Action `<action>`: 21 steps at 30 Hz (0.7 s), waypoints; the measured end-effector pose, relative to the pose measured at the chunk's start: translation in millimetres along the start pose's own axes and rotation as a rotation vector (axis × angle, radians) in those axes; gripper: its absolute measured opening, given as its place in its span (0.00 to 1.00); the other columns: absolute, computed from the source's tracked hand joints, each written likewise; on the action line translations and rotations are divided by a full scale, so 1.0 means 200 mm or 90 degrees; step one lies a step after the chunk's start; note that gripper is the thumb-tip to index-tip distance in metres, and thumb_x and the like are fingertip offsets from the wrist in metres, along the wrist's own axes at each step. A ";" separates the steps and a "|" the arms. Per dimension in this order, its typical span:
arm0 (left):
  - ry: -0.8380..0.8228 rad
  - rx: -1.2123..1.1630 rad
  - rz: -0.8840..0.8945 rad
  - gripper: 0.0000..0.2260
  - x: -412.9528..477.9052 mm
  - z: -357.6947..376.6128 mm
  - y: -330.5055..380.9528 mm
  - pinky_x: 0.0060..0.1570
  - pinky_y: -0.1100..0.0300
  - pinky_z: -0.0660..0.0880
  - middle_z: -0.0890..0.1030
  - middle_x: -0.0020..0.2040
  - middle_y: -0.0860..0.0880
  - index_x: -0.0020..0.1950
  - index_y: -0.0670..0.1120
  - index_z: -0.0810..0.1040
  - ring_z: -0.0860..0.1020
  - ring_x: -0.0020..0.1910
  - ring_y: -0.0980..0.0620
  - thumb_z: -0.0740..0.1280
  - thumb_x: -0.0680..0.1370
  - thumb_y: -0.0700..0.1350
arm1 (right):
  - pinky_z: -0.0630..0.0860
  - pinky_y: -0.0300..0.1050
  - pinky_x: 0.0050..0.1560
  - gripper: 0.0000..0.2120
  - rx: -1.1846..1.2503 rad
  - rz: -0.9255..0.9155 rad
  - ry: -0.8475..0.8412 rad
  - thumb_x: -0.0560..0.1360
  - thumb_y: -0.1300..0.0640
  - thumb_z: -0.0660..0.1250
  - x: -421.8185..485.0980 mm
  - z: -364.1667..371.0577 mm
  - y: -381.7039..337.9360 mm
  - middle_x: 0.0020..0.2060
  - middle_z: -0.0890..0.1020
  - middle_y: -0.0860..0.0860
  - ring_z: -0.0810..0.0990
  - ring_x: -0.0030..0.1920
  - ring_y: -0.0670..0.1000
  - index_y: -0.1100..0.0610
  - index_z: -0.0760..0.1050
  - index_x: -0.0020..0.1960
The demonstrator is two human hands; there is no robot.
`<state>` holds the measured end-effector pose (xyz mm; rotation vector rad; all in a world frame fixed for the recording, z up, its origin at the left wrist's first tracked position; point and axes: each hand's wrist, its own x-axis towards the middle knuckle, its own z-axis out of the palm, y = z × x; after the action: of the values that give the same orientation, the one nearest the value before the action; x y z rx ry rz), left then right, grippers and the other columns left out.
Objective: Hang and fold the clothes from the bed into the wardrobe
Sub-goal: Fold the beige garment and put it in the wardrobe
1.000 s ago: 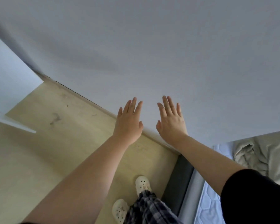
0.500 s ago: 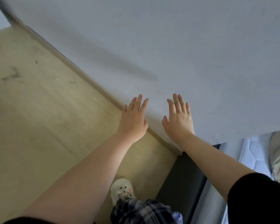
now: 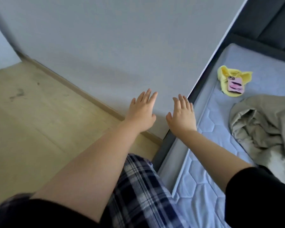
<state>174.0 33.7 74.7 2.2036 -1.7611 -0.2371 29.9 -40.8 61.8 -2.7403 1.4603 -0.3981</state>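
My left hand (image 3: 141, 111) and my right hand (image 3: 183, 115) are stretched out in front of me, flat, fingers apart, holding nothing. They hover side by side near the grey wall, just left of the bed. On the bed's pale blue quilted mattress (image 3: 209, 145) lies a crumpled beige garment (image 3: 262, 124) at the right, apart from both hands. A yellow cloth (image 3: 232, 79) with a pink phone (image 3: 235, 84) on it lies farther up the mattress. No wardrobe is in view.
A grey wall (image 3: 122, 46) fills the top of the view, with a skirting board along the light wooden floor (image 3: 31, 120) at the left. The bed's dark frame (image 3: 161, 153) and padded headboard (image 3: 270, 27) border the mattress. My checked trousers (image 3: 143, 186) show below.
The view has swung to the right, bringing the bed, the beige garment and the yellow cloth into sight. Both hands stay flat and empty in front of me.
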 end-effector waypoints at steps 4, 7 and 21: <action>-0.017 -0.009 -0.003 0.33 0.00 0.13 0.31 0.73 0.46 0.51 0.46 0.79 0.48 0.78 0.49 0.46 0.49 0.77 0.47 0.60 0.78 0.46 | 0.52 0.51 0.73 0.26 0.022 0.070 0.034 0.77 0.55 0.60 -0.21 -0.08 0.28 0.73 0.63 0.58 0.56 0.75 0.57 0.62 0.61 0.72; -0.042 -0.053 -0.004 0.33 -0.03 0.30 0.52 0.73 0.45 0.54 0.47 0.79 0.47 0.78 0.48 0.48 0.50 0.76 0.46 0.62 0.77 0.45 | 0.51 0.53 0.74 0.29 0.018 0.136 -0.021 0.76 0.53 0.61 -0.36 -0.04 0.47 0.74 0.60 0.58 0.54 0.75 0.56 0.62 0.58 0.74; -0.317 -0.047 0.074 0.32 -0.04 0.88 0.79 0.72 0.45 0.55 0.51 0.78 0.50 0.78 0.51 0.49 0.50 0.75 0.40 0.60 0.78 0.50 | 0.44 0.66 0.71 0.29 -0.045 0.462 -0.107 0.75 0.46 0.64 -0.75 0.26 1.09 0.77 0.47 0.57 0.45 0.77 0.56 0.57 0.61 0.71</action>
<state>-29.6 -13.2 -37.0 2.1005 -2.0755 -0.8726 -216.4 -46.3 -49.1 -2.0010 2.2672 -0.0856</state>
